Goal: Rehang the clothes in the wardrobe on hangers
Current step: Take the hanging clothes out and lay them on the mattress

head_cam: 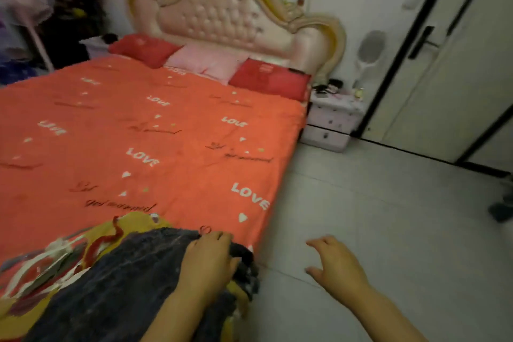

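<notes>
A dark navy garment (133, 272) lies in a heap on the near corner of the bed, on top of a yellow garment (133, 223) with red trim and a patterned piece. My left hand (206, 261) rests on the navy garment's right edge with fingers curled over the cloth. My right hand (337, 266) hovers over the floor beside the bed, fingers spread and holding nothing. No hanger is in view.
The bed (155, 130) has an orange "LOVE" cover, pillows and a padded headboard. A white nightstand (330, 122) stands at its right. Tall doors (433, 69) with black frames line the right wall. A fan (25, 5) and dark clutter fill the far left. Pale floor tiles (374, 203) lie to the right.
</notes>
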Demonstrator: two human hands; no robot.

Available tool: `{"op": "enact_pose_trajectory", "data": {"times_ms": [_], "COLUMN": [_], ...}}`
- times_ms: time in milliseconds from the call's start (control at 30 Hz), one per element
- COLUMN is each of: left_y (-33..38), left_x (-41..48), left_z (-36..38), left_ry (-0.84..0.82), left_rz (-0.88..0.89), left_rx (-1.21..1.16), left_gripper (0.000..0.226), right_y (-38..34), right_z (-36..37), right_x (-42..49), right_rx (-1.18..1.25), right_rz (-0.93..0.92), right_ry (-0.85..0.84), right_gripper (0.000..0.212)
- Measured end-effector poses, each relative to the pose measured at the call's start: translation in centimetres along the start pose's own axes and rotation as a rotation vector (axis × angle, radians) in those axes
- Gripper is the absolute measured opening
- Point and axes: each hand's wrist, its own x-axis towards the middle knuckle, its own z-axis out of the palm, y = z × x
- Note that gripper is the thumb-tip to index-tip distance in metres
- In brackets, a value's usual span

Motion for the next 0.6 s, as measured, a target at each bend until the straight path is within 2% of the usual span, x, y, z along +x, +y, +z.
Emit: {"op": "enact_pose_trajectory", "data": {"times_ms": [133, 300, 500, 600], "left_y": [10.9, 25.4, 43.6, 52.8], "left_x": [-0.4, -3.1, -11.2, -17.1], "left_z": [-0.7, 0.1, 2.9, 5.0], "left_ry": [0.005, -0.021, -0.084, -0.094], "left_rz": [0.323, 0.697, 1.057, 1.229], "left_rx": [0.048, 0.001, 0.024, 0.027], "left_gripper": [0.045, 0.053, 0.056, 0.057], "right_y": [8.1, 16.4, 24.6, 28.4], "right_z": [-3.3, -5.8, -6.8, -6.6], "right_x": [-10.4, -24.3, -41.6, -50.8], "right_rx": [0.049, 0.094, 0.14, 0.175], "right_rz": [0.268, 0.571, 0.899, 1.032], "right_ry": [0.075, 0.225, 0.356, 0.429], "right_gripper": [0.06, 0.059, 0.059, 0.05]}}
